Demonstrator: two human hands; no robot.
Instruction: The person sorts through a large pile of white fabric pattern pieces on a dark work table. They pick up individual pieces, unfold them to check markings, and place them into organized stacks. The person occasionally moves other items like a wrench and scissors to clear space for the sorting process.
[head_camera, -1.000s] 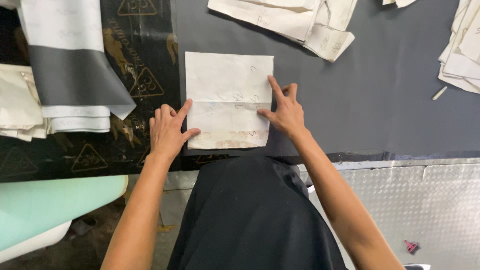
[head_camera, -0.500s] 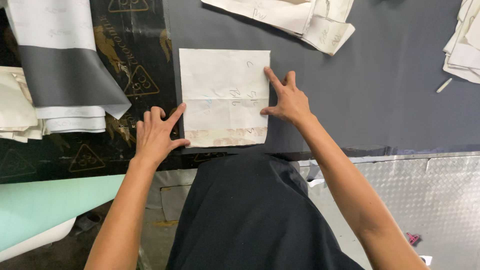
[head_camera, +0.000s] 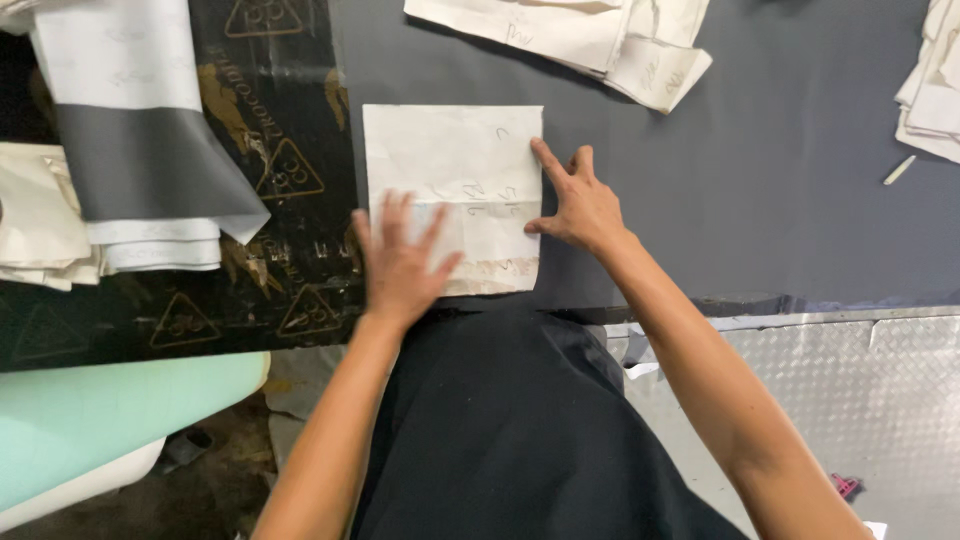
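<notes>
One cream paper sheet (head_camera: 455, 170) on grey table (head_camera: 780, 180), left hand (head_camera: 400, 262) and right hand (head_camera: 575, 205) flat, fingers spread

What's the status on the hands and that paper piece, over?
Left hand flat on the cream paper pattern piece, blurred. Right hand pressing its right edge, fingers spread. Piece lies flat on the grey table cover. Nothing on top of it.

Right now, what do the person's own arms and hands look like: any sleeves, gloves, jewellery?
Both forearms are bare to beyond the frame's edge; no sleeves show. The left hand and right hand wear no gloves, and no rings, watch or bracelets can be seen, though the left hand is motion-blurred. Below the arms hangs a plain black garment.
</notes>
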